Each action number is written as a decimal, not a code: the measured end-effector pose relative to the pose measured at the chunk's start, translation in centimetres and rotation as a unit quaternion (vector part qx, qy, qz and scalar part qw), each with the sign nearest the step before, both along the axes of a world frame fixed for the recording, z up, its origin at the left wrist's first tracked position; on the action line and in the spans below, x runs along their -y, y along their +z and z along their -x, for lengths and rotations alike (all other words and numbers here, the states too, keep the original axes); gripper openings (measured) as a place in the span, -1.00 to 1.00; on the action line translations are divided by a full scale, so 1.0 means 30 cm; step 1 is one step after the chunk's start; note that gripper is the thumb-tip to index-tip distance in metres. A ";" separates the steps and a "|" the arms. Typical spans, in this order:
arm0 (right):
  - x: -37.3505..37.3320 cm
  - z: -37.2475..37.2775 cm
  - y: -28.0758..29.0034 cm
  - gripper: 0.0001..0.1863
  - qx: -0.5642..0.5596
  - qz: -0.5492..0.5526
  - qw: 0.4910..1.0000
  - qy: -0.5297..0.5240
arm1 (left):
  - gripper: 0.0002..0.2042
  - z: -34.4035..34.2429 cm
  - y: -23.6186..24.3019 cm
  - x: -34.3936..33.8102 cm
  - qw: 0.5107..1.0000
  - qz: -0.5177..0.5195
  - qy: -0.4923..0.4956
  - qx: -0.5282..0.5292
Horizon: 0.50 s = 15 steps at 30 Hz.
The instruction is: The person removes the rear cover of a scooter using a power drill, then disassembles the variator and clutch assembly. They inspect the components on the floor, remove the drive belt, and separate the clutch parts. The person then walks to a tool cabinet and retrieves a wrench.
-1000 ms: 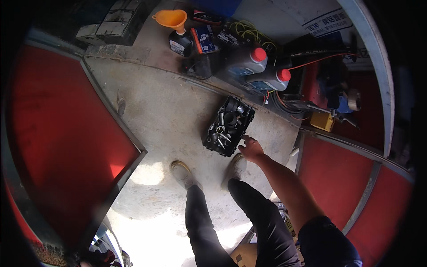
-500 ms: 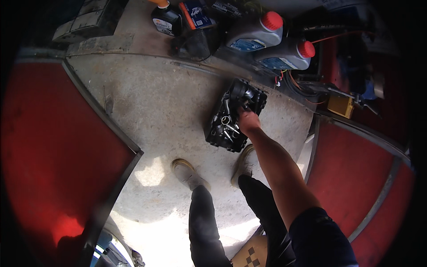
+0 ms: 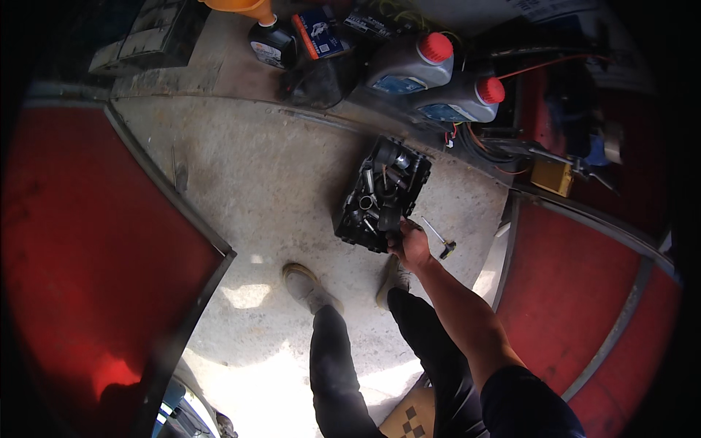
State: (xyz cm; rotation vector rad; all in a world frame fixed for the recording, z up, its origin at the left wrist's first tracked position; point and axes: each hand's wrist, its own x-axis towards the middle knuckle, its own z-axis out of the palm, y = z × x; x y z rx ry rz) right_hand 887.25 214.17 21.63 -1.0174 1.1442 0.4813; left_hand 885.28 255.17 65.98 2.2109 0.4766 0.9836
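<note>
My right hand (image 3: 412, 246) is at the near right corner of a black plastic crate (image 3: 353, 237) on the floor. Its fingers are curled at the rim beside a dark, rounded part (image 3: 390, 217); whether they grip that part or the crate is unclear. Loose metal tools and parts fill the crate, among them a ring-shaped piece (image 3: 366, 203) and a shiny silver socket-like piece (image 3: 402, 160). On the concrete just right of the hand lies a T-handled tool (image 3: 442, 239) with a thin silver shaft. My left hand is out of view.
Two grey jugs with red caps (image 3: 436, 47) stand beyond the crate, near a black bottle (image 3: 272, 45) carrying an orange funnel (image 3: 237, 6). Red panels flank me on the left (image 3: 109, 241) and right (image 3: 569, 292). Cables (image 3: 478, 150) lie at the back right.
My right hand has moved from inside the crate toward me, to its near right corner. The T-handled tool now shows on the floor, where my forearm was before.
</note>
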 end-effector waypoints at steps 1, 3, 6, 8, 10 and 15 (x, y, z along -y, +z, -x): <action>-0.018 0.004 -0.004 -0.70 -0.015 0.044 0.999 0.022 | -0.81 0.002 -0.008 0.004 1.000 0.005 0.005 -0.002; -0.059 0.009 -0.029 -0.69 -0.018 0.139 0.987 0.072 | -0.81 0.002 -0.030 0.019 0.999 -0.009 0.034 0.001; -0.101 0.028 -0.080 -0.65 -0.004 0.252 0.936 0.246 | -0.81 -0.011 -0.062 0.043 0.998 -0.020 0.063 0.007; -0.116 0.038 -0.117 -0.70 0.065 0.304 0.881 0.356 | -0.81 -0.018 -0.079 0.056 0.997 -0.022 0.076 0.006; -0.126 0.039 -0.139 -0.73 0.201 0.376 0.771 0.474 | -0.81 -0.021 -0.089 0.065 0.996 -0.025 0.088 0.007; -0.098 -0.110 -0.167 -0.73 0.072 0.475 0.797 0.366 | -0.81 -0.029 -0.111 0.082 0.992 -0.031 0.117 0.017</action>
